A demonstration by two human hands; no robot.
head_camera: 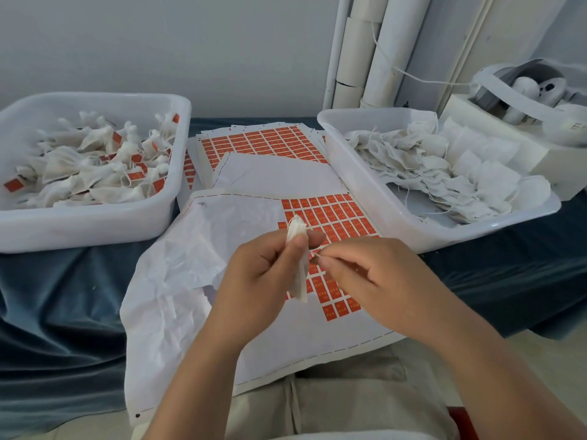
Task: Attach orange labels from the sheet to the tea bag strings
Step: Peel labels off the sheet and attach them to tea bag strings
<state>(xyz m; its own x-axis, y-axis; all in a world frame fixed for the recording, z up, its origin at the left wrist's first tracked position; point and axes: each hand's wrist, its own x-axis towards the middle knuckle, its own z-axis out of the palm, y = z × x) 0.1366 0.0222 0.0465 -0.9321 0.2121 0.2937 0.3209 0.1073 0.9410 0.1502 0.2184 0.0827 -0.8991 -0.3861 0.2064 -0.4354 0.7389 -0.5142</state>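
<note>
You have one view only, from the wide-angle camera worn on your head. It faces forward and steeply down, close above your left hand (254, 274) and right hand (378, 274); your lap (349, 404) fills the bottom edge, the surface (63, 296) the middle, the wall (158, 42) the top.

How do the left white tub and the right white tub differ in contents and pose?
The left tub holds bunched tea bags carrying orange labels; the right tub holds flat tea bags with no orange labels showing. The left tub sits roughly square to the view; the right tub lies turned at an angle. Both are white plastic and stand on the blue cloth.
</note>
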